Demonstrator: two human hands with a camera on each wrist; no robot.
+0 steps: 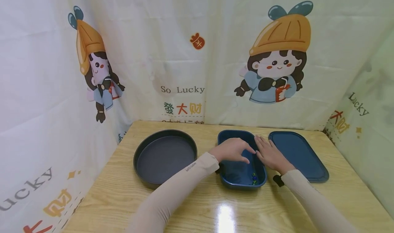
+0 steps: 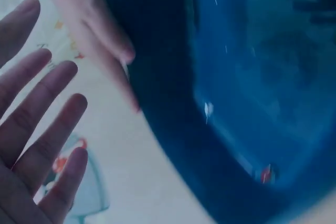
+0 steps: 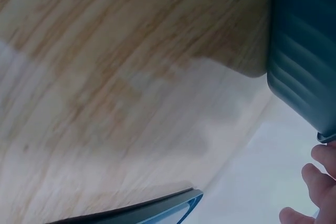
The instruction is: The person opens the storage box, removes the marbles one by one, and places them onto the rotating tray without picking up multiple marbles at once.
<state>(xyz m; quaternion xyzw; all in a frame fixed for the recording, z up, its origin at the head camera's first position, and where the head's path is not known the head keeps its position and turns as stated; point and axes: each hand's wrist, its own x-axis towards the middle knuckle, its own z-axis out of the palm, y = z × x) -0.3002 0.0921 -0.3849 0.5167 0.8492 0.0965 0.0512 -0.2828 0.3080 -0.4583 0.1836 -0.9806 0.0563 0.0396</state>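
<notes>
A deep blue rectangular box [image 1: 238, 181] with rounded corners stands on the table, small green and blue bits [image 1: 254, 179] lying in its near right corner. Above its open top hovers my left hand [image 1: 232, 150], thumb and fingers spread apart and holding nothing. My right hand [image 1: 271, 155] lies along the box's right rim with its fingers straight. In the left wrist view, the right hand [image 2: 97, 30] rests against the box's outer edge, and a small reddish spot [image 2: 266, 174] shows inside. From the right wrist, fingertips [image 3: 317, 179] appear right at the box's rim.
Left of the box sits a round dark pan [image 1: 166, 154]. A flat blue lid [image 1: 300, 156] lies to its right on the wooden table [image 1: 191, 205]. Behind and at both sides hangs a printed white curtain [image 1: 184, 65].
</notes>
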